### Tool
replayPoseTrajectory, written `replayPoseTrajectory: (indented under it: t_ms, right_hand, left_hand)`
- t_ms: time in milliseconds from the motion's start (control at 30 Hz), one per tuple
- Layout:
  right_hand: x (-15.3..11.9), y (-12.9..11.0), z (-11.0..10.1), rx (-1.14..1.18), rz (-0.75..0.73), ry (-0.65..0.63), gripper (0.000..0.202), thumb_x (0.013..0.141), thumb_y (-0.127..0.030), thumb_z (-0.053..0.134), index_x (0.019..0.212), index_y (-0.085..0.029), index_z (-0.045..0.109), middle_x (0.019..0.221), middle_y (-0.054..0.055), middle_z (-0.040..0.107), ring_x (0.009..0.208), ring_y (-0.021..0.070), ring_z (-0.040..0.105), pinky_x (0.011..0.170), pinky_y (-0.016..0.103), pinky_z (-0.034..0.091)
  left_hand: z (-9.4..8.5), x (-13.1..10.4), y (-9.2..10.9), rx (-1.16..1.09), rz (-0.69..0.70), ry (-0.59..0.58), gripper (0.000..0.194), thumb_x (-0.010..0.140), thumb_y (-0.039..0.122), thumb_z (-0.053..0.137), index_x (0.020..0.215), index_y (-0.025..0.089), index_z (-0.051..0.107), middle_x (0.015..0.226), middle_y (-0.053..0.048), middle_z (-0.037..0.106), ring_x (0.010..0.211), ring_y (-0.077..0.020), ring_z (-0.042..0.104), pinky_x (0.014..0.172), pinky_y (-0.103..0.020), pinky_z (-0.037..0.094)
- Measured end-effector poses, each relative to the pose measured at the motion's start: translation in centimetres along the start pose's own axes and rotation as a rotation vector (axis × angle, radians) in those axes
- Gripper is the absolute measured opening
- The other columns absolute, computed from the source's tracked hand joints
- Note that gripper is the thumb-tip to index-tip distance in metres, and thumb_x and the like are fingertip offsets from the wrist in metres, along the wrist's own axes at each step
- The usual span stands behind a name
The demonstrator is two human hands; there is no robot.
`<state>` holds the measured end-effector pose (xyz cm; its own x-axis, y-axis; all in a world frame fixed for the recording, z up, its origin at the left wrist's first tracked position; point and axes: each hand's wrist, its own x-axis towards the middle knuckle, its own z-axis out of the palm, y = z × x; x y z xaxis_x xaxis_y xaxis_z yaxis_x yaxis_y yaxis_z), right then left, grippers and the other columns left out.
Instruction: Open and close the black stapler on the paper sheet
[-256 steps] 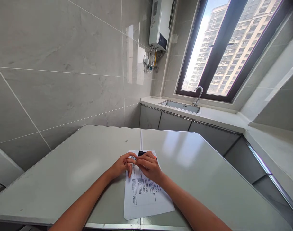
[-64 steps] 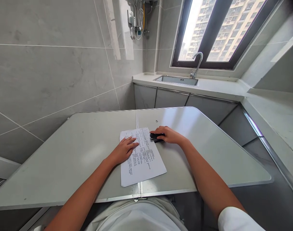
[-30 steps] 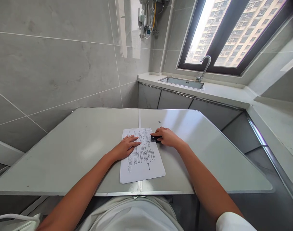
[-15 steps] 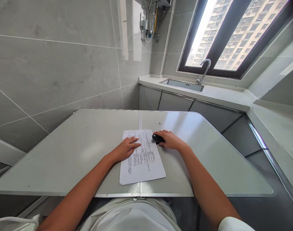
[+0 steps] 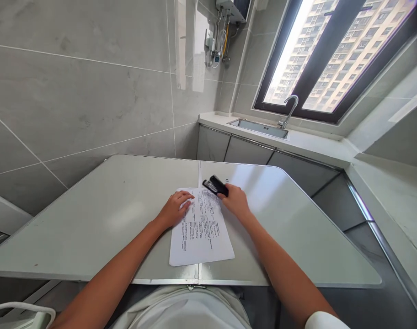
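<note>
Left hand (image 5: 174, 208) sits loosely open on the paper (image 5: 202, 251); right hand (image 5: 236, 200) just swung the stapler (image 5: 215, 184) it's gripping off the edge, so pressing's probably paused.

Large grey tiles with pale joints cover the wall (image 5: 85, 100) on the left. In the corner hangs a boxy appliance (image 5: 233, 10), cut off at the top, with a yellow pipe (image 5: 226, 40) and cables below it. A dark-framed window (image 5: 327, 52) shows a tall building (image 5: 357, 59) outside. Beneath it, a curved tap (image 5: 291, 109) stands beside a sink (image 5: 263, 128) in a white counter (image 5: 314, 147) over grey cabinets (image 5: 251, 150). A curved white piece (image 5: 30, 305) shows partly at bottom left.
</note>
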<state>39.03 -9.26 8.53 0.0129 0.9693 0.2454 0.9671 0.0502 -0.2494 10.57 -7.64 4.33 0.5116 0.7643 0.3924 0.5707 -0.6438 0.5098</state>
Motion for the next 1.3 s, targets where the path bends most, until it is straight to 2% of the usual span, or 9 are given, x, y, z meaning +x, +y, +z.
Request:
replayPoseTrajectory:
  t_ms: [167,300,633,767,867,1000,1067,1167,1300]
  right_hand:
    - [-1.1,-6.6,3.1,0.045,-0.18,-0.14,0.014,0.093,-0.035,0.064,0.1,-0.023,0.062,0.106,0.009,0.072,0.101,0.0267,0.063,0.073,0.033,0.043]
    - [-1.3,-7.1,3.6,0.081,-0.177,-0.19,0.012,0.093,-0.033,0.063,0.1,-0.022,0.062,0.105,0.01,0.071,0.101,0.0273,0.062,0.071,0.032,0.042]
    - [-2.2,2.5,1.4,0.073,-0.062,-0.154,0.009,0.088,-0.027,0.066,0.092,-0.02,0.063,0.097,0.009,0.069,0.093,0.0244,0.064,0.068,0.029,0.04]
    - [-2.5,4.6,0.8,0.117,-0.041,-0.148,0.011,0.087,-0.031,0.065,0.088,-0.021,0.062,0.091,0.007,0.068,0.085,0.0231,0.062,0.066,0.029,0.04]
    - [-1.9,5.9,-0.4,0.234,-0.113,-0.273,0.022,0.084,-0.042,0.07,0.093,-0.022,0.065,0.09,0.004,0.069,0.082,0.0223,0.062,0.067,0.03,0.043]
    - [-0.1,9.9,-1.7,0.48,-0.204,-0.462,0.047,0.078,-0.051,0.076,0.117,-0.026,0.069,0.105,0.004,0.073,0.092,0.0225,0.065,0.077,0.031,0.049]
    - [0.6,12.7,-1.5,0.477,-0.117,-0.38,0.038,0.086,-0.056,0.064,0.102,-0.023,0.073,0.095,0.005,0.074,0.086,0.022,0.065,0.075,0.032,0.048]
    - [1.0,16.9,-0.2,0.277,0.107,-0.108,0.043,0.091,-0.056,0.05,0.07,-0.021,0.064,0.068,0.005,0.067,0.067,0.0202,0.058,0.065,0.031,0.042]
    - [1.1,20.4,1.3,0.184,0.218,0.033,0.041,0.087,-0.052,0.047,0.063,-0.021,0.058,0.061,0.005,0.063,0.063,0.0195,0.053,0.062,0.031,0.037]
  left_hand:
    - [-1.2,0.2,-1.0,-0.016,-0.184,0.326,0.021,0.101,0.026,0.045,0.102,0.022,0.066,0.104,-0.008,0.064,0.1,-0.0237,0.061,0.093,-0.041,0.051]
    - [-1.5,0.0,-2.1,-0.026,-0.288,0.377,0.018,0.099,0.027,0.047,0.094,0.022,0.063,0.1,-0.007,0.062,0.095,-0.0235,0.06,0.087,-0.039,0.051]
    - [-1.0,0.0,-2.5,-0.081,-0.34,0.36,0.015,0.096,0.027,0.05,0.091,0.023,0.064,0.097,-0.006,0.06,0.09,-0.0221,0.061,0.084,-0.039,0.052]
    - [-0.9,0.0,-2.5,-0.087,-0.34,0.347,0.017,0.096,0.028,0.049,0.09,0.023,0.064,0.096,-0.006,0.06,0.089,-0.0215,0.061,0.085,-0.039,0.052]
    - [-0.9,0.0,-2.7,-0.092,-0.336,0.343,0.017,0.096,0.027,0.049,0.09,0.023,0.064,0.094,-0.005,0.06,0.088,-0.0212,0.061,0.086,-0.039,0.051]
    - [-1.2,0.0,-2.9,-0.125,-0.353,0.352,0.017,0.096,0.028,0.048,0.089,0.022,0.062,0.095,-0.005,0.061,0.085,-0.0202,0.06,0.081,-0.036,0.05]
    - [-1.4,0.1,-3.0,-0.14,-0.369,0.37,0.017,0.096,0.029,0.047,0.087,0.022,0.06,0.093,-0.005,0.062,0.081,-0.0191,0.058,0.076,-0.033,0.048]
    - [-1.6,0.2,-3.1,-0.191,-0.426,0.394,0.017,0.094,0.029,0.045,0.081,0.022,0.053,0.082,-0.001,0.058,0.073,-0.0172,0.052,0.069,-0.029,0.042]
    - [-1.8,0.3,-3.4,-0.322,-0.501,0.412,0.015,0.088,0.023,0.041,0.074,0.022,0.045,0.071,0.001,0.049,0.067,-0.0158,0.045,0.063,-0.027,0.035]
